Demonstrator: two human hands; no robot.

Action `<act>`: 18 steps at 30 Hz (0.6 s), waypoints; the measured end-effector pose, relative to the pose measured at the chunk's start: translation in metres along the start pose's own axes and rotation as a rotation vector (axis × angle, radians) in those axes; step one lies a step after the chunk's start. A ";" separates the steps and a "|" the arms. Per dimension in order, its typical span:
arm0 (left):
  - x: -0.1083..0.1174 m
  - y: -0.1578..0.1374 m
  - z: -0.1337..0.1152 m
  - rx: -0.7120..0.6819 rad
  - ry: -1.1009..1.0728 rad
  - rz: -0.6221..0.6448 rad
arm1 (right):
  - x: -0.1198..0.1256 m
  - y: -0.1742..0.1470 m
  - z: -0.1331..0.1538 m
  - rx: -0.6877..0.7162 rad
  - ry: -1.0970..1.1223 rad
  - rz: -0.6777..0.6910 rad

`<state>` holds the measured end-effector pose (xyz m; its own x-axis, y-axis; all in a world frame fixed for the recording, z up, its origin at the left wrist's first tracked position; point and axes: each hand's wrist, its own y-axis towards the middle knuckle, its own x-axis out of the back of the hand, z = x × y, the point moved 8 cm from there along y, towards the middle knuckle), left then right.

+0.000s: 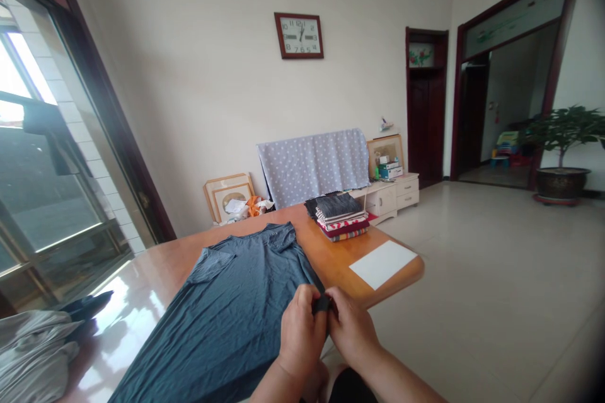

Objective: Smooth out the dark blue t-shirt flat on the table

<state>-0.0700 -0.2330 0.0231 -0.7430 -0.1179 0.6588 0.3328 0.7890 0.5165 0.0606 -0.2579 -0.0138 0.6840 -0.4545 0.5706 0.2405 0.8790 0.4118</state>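
Note:
A long, dark teal short-sleeved shirt (236, 302) lies spread across the wooden table (184, 249), its neck and sleeves toward the far side. Small wrinkles run over its front. At its right edge, my left hand (302, 324) is closed in a pinch on the dark fabric. Close beside it, my right hand (352, 327) pinches the same edge, thumb and fingers pressed together. A small fold of cloth shows between the two hands. The shirt's lower end runs out of view at the bottom.
A stack of folded clothes (338, 217) sits at the table's far side, with a white sheet (382, 264) near the right corner. Crumpled grey clothing (35, 352) lies at lower left. Beyond stand a low cabinet (406, 192) and a potted plant (562, 179).

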 end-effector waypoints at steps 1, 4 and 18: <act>-0.001 -0.001 -0.005 -0.025 0.042 0.025 | 0.004 0.000 -0.004 -0.011 -0.012 -0.016; -0.006 -0.003 -0.016 -0.084 0.192 0.107 | 0.017 -0.001 -0.020 -0.060 -0.054 -0.085; -0.027 -0.013 -0.022 -0.173 0.135 0.318 | 0.037 0.001 -0.085 -0.232 0.000 -0.049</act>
<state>-0.0414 -0.2530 0.0107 -0.5077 0.0285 0.8611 0.6358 0.6869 0.3521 0.1450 -0.2617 -0.0523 0.6676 -0.4971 0.5544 0.4248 0.8657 0.2647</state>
